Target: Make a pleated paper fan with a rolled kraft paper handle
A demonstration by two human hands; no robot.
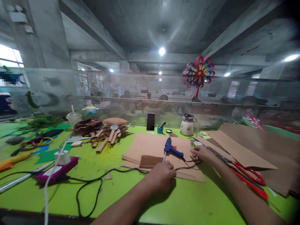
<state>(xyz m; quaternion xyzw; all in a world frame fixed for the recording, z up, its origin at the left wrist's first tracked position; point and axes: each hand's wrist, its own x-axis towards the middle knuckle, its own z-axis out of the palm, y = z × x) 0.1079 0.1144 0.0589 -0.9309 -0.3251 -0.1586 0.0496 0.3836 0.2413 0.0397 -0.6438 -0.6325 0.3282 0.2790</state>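
My left hand (162,176) is closed, with curled fingers at the right end of a strip of pleated brown paper (151,162); its fingertips are partly hidden. Just beyond lies a blue hot glue gun (169,147) on brown paper sheets (150,143), a pale glue stick (164,156) poking from its back toward that hand. My right hand (199,153) pinches its fingertips together to the right of the gun; what they hold, if anything, is too small to make out. A round printed sticker (198,143) shows just behind it.
Red-handled scissors (248,173) and large brown paper (262,147) are on the right. Finished paper fans (114,128) lie at left centre. A magenta power strip (57,170) and black cord (93,179) cross the left. A phone (150,121) and jug (187,125) stand behind.
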